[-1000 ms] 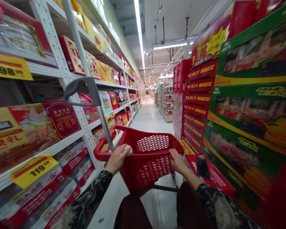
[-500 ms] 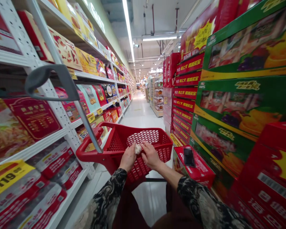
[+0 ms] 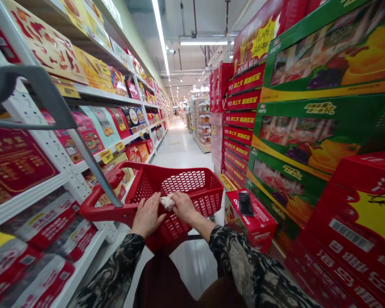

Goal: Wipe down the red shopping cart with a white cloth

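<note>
"Supermarket shelving is ranged along the left of a pale-floored aisle. Where is the cart to be found?"

"At lower centre, just ahead of the knees, the red cart is seen, and at its near rim a crumpled white wad is held."

"By which hand?"

"By the right hand: its fingers are curled down onto the wad, with the forearm slanted in from the lower right. The left hand is laid palm down beside it on the rim, fingers stretched forward, thumb spread toward the basket. Whether the wad is touched by its fingertips cannot be told."

"And the room around them?"

"The basket is left open above. On the right, a narrow strip of floor is seen before a red box, backed by stacked green cartons. On the left, movement is bounded by a metal pole, met at the cart's rim and topped by a grey handle. Ahead, the aisle is stretched far back."
</note>
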Demonstrator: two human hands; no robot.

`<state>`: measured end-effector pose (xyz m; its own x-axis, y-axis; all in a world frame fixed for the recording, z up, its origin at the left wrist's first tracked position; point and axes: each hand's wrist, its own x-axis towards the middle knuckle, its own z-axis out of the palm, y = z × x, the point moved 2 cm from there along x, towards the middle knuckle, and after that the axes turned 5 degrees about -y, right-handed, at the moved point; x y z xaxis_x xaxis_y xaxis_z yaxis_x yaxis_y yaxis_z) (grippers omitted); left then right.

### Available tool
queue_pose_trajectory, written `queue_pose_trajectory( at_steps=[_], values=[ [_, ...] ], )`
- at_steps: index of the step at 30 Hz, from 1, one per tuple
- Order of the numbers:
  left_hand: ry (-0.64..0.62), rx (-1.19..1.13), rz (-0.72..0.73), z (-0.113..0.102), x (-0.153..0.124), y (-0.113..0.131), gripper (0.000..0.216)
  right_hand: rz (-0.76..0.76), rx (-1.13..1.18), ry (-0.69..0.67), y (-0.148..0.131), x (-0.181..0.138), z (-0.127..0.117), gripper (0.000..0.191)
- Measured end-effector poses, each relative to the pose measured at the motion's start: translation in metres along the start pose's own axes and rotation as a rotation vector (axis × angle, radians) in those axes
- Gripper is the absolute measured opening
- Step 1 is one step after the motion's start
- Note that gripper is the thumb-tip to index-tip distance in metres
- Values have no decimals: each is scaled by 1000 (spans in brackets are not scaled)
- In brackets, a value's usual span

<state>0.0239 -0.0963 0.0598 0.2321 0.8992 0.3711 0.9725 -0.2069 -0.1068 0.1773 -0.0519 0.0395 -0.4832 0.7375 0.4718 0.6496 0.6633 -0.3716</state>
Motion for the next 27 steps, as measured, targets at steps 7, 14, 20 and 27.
queue_pose_trajectory(
  at_steps=[7, 14, 20, 27],
  values=[
    [17, -32, -35, -3, 1, 2, 35, 263, -96, 13, 119, -34, -45, 28],
    [44, -33, -114, -4, 6, 7, 23, 214, -164, 36, 104, -27, -29, 40],
    [10, -26, -165, -3, 6, 4, 20, 14, -190, -37, 102, -28, -18, 43],
    [22, -24, -164, -5, 4, 3, 20, 315, -134, 32, 186, -58, -48, 44]
  ],
)
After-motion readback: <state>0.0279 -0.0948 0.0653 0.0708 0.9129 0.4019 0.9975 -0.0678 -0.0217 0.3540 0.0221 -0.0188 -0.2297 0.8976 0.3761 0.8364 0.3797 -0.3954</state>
